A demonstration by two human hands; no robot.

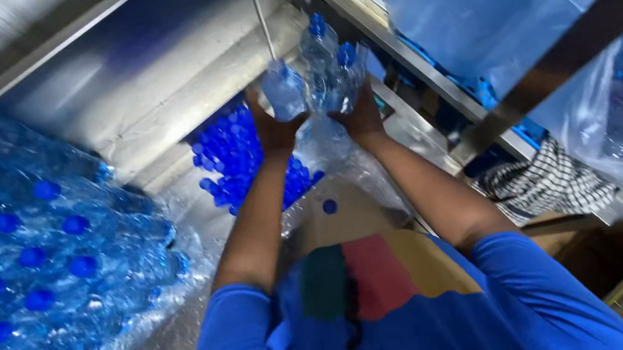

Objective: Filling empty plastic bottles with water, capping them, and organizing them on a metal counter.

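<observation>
Left hand: grip closed on one clear plastic blue-capped water bottle. Right hand: grip closed on two clear plastic blue-capped bottles. Shrink-wrapped bottle packs lie left.

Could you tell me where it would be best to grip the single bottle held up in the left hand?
Probably around the mid-body of the single bottle, coming from below as the left hand does: its blue cap points up and away, leaving the broad lower body toward the palm.
</observation>
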